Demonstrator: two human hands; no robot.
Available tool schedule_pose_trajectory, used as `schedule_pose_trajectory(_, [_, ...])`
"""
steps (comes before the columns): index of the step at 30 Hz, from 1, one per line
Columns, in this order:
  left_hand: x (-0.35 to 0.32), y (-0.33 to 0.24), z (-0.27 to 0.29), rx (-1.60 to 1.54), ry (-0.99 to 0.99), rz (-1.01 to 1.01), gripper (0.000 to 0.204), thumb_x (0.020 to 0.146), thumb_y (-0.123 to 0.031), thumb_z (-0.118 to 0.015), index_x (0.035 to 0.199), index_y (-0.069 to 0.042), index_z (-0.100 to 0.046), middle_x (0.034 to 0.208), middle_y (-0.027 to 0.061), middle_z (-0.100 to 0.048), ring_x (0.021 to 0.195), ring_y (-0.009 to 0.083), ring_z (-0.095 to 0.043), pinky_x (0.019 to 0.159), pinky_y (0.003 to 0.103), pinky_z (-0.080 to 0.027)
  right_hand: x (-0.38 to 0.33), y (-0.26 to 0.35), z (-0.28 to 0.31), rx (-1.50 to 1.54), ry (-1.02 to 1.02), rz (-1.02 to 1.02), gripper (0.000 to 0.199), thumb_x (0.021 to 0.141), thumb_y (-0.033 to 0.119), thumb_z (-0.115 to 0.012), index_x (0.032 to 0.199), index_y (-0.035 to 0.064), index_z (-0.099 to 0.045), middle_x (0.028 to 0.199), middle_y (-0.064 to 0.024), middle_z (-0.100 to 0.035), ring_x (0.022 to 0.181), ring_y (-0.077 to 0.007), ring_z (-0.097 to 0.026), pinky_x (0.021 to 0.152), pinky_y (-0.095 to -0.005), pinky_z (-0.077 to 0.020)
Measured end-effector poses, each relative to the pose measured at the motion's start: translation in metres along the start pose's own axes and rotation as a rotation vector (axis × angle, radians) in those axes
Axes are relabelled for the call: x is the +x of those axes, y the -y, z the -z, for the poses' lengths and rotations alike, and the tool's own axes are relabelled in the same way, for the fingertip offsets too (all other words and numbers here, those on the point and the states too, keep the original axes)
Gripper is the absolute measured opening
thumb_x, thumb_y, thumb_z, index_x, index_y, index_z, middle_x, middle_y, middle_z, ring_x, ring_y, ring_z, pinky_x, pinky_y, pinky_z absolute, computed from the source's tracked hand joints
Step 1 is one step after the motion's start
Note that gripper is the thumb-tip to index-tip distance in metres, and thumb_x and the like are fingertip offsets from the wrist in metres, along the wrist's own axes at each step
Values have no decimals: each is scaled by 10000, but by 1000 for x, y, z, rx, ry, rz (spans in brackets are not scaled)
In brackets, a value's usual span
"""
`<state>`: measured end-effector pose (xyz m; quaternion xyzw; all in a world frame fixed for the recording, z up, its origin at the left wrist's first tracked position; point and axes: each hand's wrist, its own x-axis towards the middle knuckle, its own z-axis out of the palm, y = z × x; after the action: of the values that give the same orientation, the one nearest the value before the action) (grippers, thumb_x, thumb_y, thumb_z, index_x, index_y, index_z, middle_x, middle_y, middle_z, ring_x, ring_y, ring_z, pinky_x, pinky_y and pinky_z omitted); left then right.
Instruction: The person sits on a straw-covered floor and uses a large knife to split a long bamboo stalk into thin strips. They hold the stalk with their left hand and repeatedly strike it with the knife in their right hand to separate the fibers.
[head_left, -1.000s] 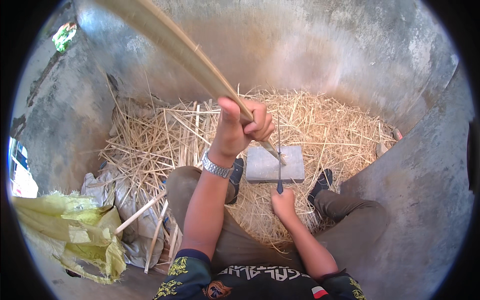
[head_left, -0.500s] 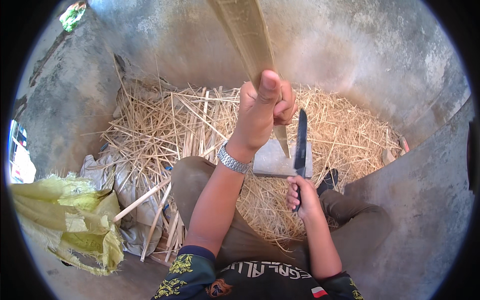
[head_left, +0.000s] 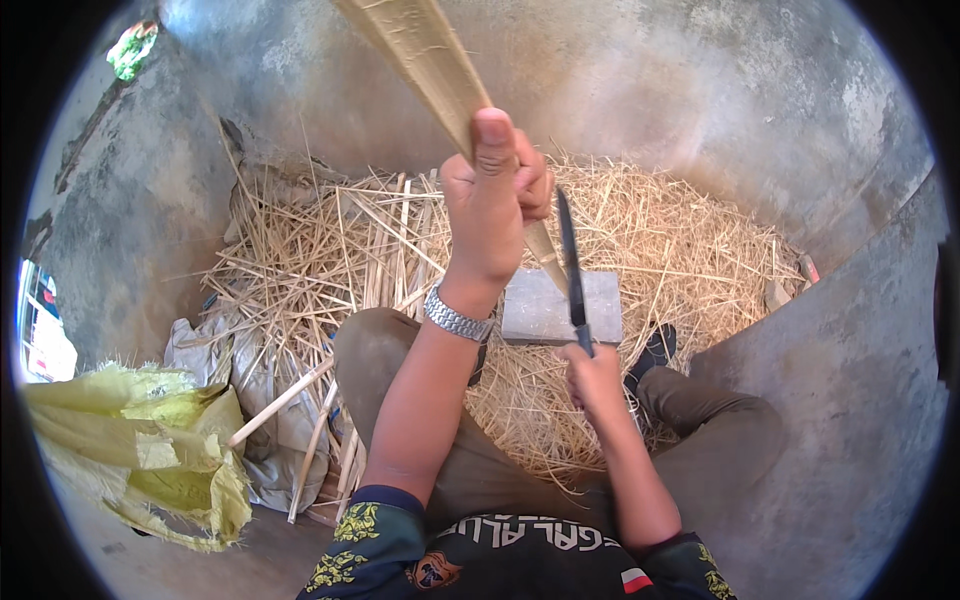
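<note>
Far left there's a crumpled yellow sack [head_left: 140, 455] on the concrete floor, with a grey cloth [head_left: 255, 400] just beside it and loose cane strips [head_left: 330, 260] spread over a heap of straw shavings [head_left: 690, 240]. The left hand [head_left: 490, 200] is clenched around a long bamboo slat [head_left: 425, 60], thumb up along it. The slat's long axis is a steep diagonal: top end off the upper edge toward the left, lower tip down-right over a grey stone block [head_left: 545, 310]. The right hand [head_left: 590, 375] grips a dark knife [head_left: 570, 265], blade pointing nearly straight up, just beside the slat's lower end.
</note>
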<state>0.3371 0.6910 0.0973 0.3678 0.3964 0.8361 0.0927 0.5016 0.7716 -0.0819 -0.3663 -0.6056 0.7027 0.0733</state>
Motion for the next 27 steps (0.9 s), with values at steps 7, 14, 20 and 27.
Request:
schedule_pose_trajectory(7, [2, -4, -8, 109, -23, 35, 746, 897, -805, -363, 581, -133, -297, 489, -43, -223, 439, 82, -197, 430, 255, -174, -42, 45, -5, 524, -298, 550, 262, 942, 144, -567, 703, 80, -480, 512, 28, -355, 413, -66, -363, 381, -246, -287])
schedule_pose_trajectory(14, [1, 2, -10, 85, 24, 4, 722, 918, -769, -380, 592, -128, -309, 491, -40, -228, 444, 81, -199, 435, 258, -168, 16, -30, 1, -237, -147, 91, 210, 890, 149, -602, 711, 74, -521, 493, 41, -392, 414, -74, -374, 405, -267, -312])
schedule_pose_trajectory(20, [-1, 4, -8, 85, 29, -10, 718, 923, -761, -382, 598, -124, -317, 495, -39, -246, 443, 80, -215, 433, 256, -173, -50, 66, 29, 340, 78, 139, 325, 865, 135, -634, 612, 126, -431, 460, 36, -354, 326, -70, -294, 320, -253, -230])
schedule_pose_trajectory(27, [-4, 3, -16, 151, 45, -18, 716, 931, -753, -377, 598, -122, -317, 500, -44, -251, 444, 74, -230, 434, 254, -183, 26, -32, -22, 352, -418, 595, 155, 920, 141, -547, 774, 95, -528, 542, -15, -437, 428, -101, -418, 404, -268, -334])
